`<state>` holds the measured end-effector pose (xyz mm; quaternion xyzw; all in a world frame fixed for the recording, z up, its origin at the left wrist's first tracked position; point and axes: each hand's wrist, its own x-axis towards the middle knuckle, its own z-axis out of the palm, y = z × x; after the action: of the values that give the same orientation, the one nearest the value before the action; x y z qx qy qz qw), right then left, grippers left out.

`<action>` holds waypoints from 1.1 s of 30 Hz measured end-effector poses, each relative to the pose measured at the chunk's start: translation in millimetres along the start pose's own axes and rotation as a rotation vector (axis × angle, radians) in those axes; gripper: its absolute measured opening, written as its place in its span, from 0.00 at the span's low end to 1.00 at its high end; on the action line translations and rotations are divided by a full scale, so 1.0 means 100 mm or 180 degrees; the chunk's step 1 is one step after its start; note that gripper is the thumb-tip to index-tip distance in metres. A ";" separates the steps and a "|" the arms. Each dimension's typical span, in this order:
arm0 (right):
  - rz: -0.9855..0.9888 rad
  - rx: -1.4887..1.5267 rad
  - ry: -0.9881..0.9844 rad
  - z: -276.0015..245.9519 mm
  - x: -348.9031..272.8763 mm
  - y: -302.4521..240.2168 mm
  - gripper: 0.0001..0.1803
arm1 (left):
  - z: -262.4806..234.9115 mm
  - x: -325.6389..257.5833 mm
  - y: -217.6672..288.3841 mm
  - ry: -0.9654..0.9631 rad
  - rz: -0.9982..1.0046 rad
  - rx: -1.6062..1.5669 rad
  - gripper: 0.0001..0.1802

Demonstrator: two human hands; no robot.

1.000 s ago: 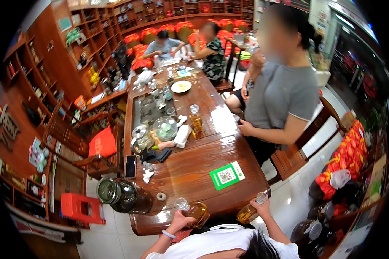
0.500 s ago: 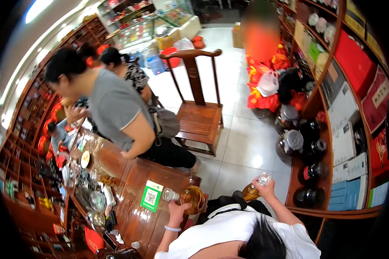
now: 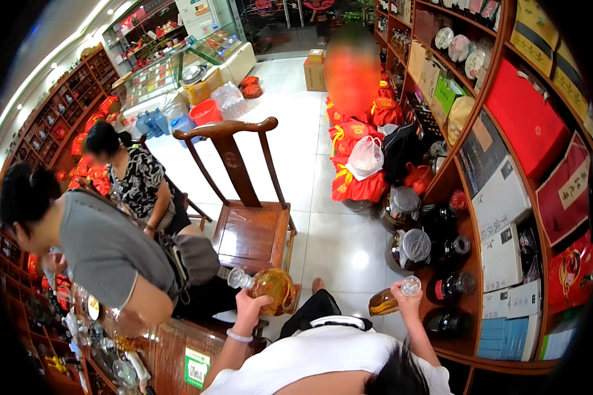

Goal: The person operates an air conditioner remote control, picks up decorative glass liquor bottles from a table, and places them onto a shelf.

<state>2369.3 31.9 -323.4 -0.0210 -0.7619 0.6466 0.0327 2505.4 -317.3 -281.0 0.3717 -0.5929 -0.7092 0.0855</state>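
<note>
My left hand (image 3: 246,312), with a pale bangle at its wrist, grips a round glass bottle (image 3: 275,290) by the neck. Amber liquid and some darker strands show inside, and a clear stopper (image 3: 239,277) tops it. On the right, my right hand (image 3: 410,301) is wrapped round the neck of a second glass bottle (image 3: 383,303), also with amber liquid and a clear stopper (image 3: 412,285). Both bottles are tilted in the air, one on each side of my lap.
A wooden chair (image 3: 252,227) stands ahead. Left of me, a person in grey (image 3: 115,247) leans over the wooden table (image 3: 171,345), which bears a green code card (image 3: 196,368). Dark jars (image 3: 449,322) line the shelf (image 3: 501,155) at right; red-wrapped jars (image 3: 357,143) stand beyond.
My view has turned, and the table now lies farther to the lower left. The person in grey appears farther left. Both bottles stay in my hands, the left one now clear of the table.
</note>
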 end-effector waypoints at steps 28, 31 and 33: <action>-0.0492 0.0034 -0.0932 3.17 6.07 0.05 0.07 | 2.00 5.15 3.56 0.0300 0.0808 0.0490 0.24; -0.1201 0.0514 -0.1593 3.86 6.70 -0.16 0.08 | 1.87 5.35 3.46 0.0741 0.0914 0.0200 0.26; -0.1592 0.0376 -0.2138 4.27 7.11 -0.20 0.08 | 1.80 5.46 3.42 0.1024 0.0831 0.0036 0.26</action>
<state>1627.6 -338.2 -356.5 0.3784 -0.6734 0.6322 -0.0603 1896.2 -580.9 -200.7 0.4006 -0.6188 -0.6203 0.2681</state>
